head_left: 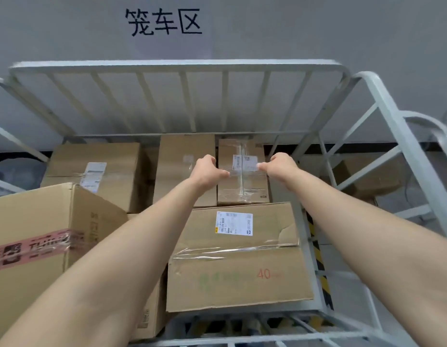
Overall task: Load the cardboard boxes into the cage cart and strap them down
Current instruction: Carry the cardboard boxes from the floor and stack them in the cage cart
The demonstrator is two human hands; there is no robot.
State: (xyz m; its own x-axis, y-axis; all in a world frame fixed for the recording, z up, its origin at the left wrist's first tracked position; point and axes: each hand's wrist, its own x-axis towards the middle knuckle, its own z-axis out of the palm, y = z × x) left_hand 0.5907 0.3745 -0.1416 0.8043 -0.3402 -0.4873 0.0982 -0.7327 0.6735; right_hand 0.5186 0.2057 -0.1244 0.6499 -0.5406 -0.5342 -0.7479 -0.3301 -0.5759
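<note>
A grey barred cage cart (177, 65) is seen loaded with cardboard boxes. A small taped box (242, 186) at the back of the cart is gripped at its two sides: the left hand (208, 169) is curled over its left edge and the right hand (280, 166) over its right edge, both thumbs laid on its top. A tall box (182, 151) is set just left of the left hand, and a labelled box (97, 156) further left. Nearer than both hands, a large box marked "40" (237, 279) lies touching the small one. A red-taped box (37, 221) is tilted left of the left forearm, with part of a lower box (149, 309) beneath it. Six boxes are counted in the cart; a seventh box (367, 176) is seen right of the right hand, outside the bars. Beyond the hands, a grey wall (317, 26) is marked with three black characters (163, 22). A yellow-and-black stripe (317, 249) is seen under the right forearm.
</note>
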